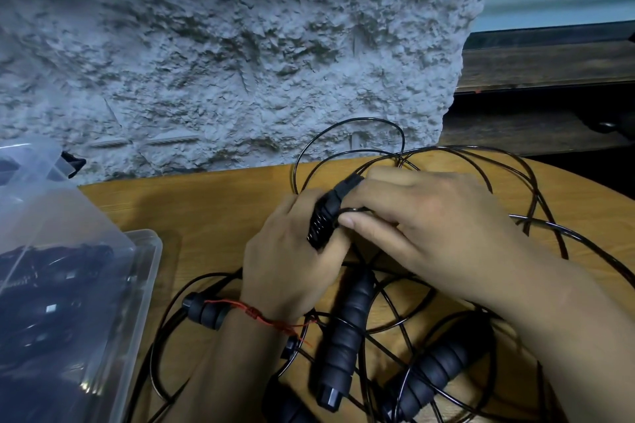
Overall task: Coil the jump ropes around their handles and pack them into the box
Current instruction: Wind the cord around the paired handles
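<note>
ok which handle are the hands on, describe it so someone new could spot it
On the wooden table, look to the middle where both hands meet. The left hand grips a black handle, the right hand pinching rope against it. Unlike the other handles lying flat among loose rope, it is held up off the tabletop.

Left grip [292, 251]: red knotted thread bracelet [255, 313] at wrist; 2 forearms bare.

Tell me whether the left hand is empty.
No, the left hand grips a black handle while the right hand pinches the rope.
</note>
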A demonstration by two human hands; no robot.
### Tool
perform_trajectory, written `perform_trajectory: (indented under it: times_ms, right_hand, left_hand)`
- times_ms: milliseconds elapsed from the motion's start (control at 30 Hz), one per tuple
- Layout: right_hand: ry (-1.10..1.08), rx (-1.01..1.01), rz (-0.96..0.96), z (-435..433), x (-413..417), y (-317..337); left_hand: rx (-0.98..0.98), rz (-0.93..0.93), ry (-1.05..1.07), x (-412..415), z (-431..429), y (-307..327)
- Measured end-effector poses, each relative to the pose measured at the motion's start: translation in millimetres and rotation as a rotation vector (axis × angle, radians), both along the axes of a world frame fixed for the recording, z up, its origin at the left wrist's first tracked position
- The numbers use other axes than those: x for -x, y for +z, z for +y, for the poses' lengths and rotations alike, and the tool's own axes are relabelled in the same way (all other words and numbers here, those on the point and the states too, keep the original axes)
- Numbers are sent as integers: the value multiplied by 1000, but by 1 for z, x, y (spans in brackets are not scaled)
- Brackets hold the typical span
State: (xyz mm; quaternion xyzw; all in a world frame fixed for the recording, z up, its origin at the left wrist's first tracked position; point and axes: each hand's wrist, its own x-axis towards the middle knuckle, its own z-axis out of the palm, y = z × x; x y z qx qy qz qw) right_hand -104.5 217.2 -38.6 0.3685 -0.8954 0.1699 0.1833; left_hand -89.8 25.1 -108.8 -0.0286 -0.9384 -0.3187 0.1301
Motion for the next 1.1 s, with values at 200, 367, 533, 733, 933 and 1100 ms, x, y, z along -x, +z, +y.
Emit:
perform_trajectory:
  times_ms: [200, 367, 533, 733, 933, 1100]
  right_hand:
    - [-23, 453, -437, 17, 18, -7]
    - [85, 601, -832, 26, 24, -6]
    - [40, 648, -982, 28, 28, -13]
    - [-9, 678, -1192, 34, 33, -22]
    - [1, 748, -1125, 17, 28, -37]
    - [-12, 667, -976, 8, 29, -39]
  left_hand:
    - [-5, 72, -396, -5, -4, 0]
    - [0, 130, -483, -5, -2, -2]
    - [-119, 205, -458, -9, -3, -5]
    - [-188, 261, -532, -10, -1, -5]
    - [-384, 315, -484, -8, -1, -5]
    - [-716, 157, -309, -5, -1, -5]
